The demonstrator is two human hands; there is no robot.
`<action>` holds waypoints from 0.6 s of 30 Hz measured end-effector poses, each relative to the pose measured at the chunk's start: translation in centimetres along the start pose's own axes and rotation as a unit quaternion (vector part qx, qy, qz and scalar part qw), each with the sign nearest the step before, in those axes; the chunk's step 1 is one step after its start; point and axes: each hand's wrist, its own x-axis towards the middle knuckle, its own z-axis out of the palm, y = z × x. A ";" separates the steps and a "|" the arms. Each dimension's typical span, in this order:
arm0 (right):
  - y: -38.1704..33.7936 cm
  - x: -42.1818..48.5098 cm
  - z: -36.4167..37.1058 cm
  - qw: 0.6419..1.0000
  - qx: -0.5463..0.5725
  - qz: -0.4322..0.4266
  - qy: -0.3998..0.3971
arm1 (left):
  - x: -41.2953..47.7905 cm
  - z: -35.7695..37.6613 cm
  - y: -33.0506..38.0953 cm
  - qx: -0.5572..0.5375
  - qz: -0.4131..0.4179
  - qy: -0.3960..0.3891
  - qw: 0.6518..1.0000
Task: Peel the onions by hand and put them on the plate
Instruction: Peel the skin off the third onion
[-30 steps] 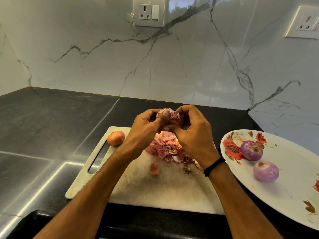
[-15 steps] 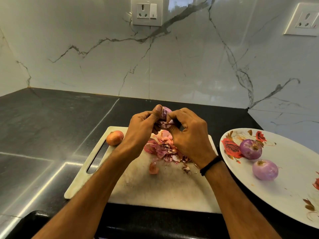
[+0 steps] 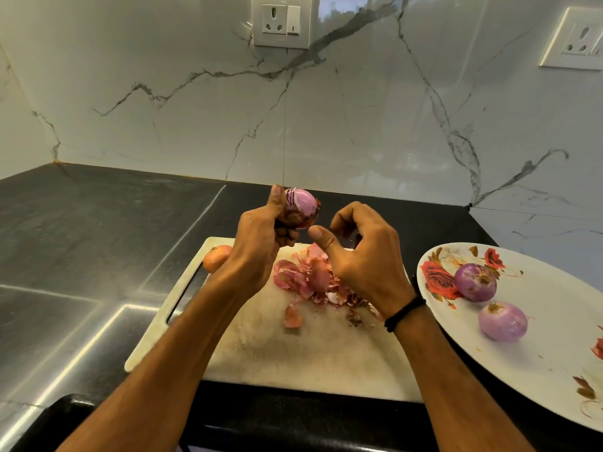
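Left hand [image 3: 257, 246] grips a small, partly peeled purple onion [image 3: 301, 207], thumb up its left side and root end toward the camera, lifted above the white plastic cutting board [image 3: 293, 353], probably so scraps fall onto the heap of pink papery skins [image 3: 310, 278] below. Some brown skin remains near the root, so peeling isn't done. Right hand [image 3: 362, 259] is just beside the onion and not touching it, fingers loosely curled, thumb out, nothing visible in it; it looks ready to pick at the next flake. One unpeeled orange-brown onion [image 3: 215, 256] waits on the board's far left corner. Two peeled purple onions [image 3: 475, 282] [image 3: 502, 321] lie apart on the white rose-patterned plate [image 3: 538, 353], on the black stone counter [image 3: 81, 239] within right-hand reach.
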 end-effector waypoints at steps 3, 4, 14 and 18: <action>0.4 0.2 0.0 0.999 -0.024 0.013 0.042 | 0.0 -0.1 -0.1 0.000 0.005 -0.002 1.000; 0.4 0.3 0.0 0.999 -0.025 0.015 0.045 | 0.0 -0.1 -0.1 0.008 0.011 -0.005 1.000; 0.6 0.3 0.6 1.000 -0.005 0.022 -0.022 | -0.6 0.2 -0.1 0.013 0.019 -0.109 0.994; 0.7 0.2 0.7 1.000 -0.016 0.016 -0.010 | -0.2 0.1 -0.2 -0.001 0.014 -0.094 0.995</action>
